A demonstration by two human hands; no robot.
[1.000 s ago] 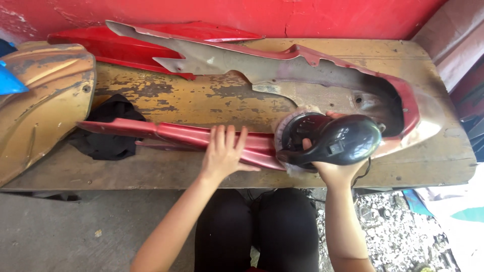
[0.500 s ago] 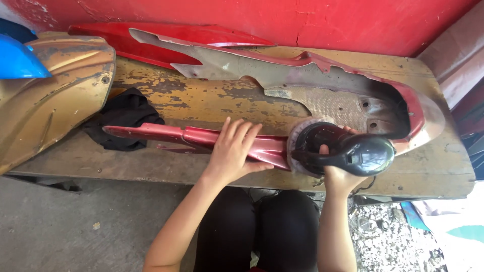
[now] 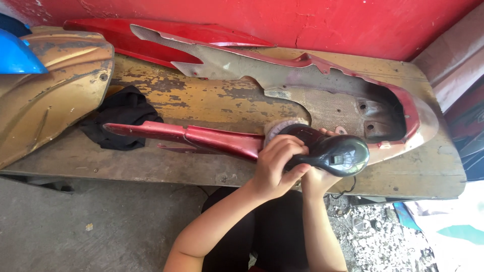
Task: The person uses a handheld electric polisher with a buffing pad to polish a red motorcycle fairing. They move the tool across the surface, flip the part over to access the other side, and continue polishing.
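The right hand (image 3: pixel 313 177) sits mostly hidden under the black polisher (image 3: pixel 327 151), so its grip cannot be made out. The polisher's pad (image 3: pixel 282 127) shows only as a pale rim. The gold panel (image 3: pixel 45 95) and the blue part (image 3: pixel 17 53) run off the left edge. The black cloth (image 3: pixel 121 118) lies partly tucked beneath the red fairing (image 3: pixel 201 141).

L hand (image 3: pixel 276 163) fingers curled, R hand (image 3: pixel 315 177) beneath, both gripping.
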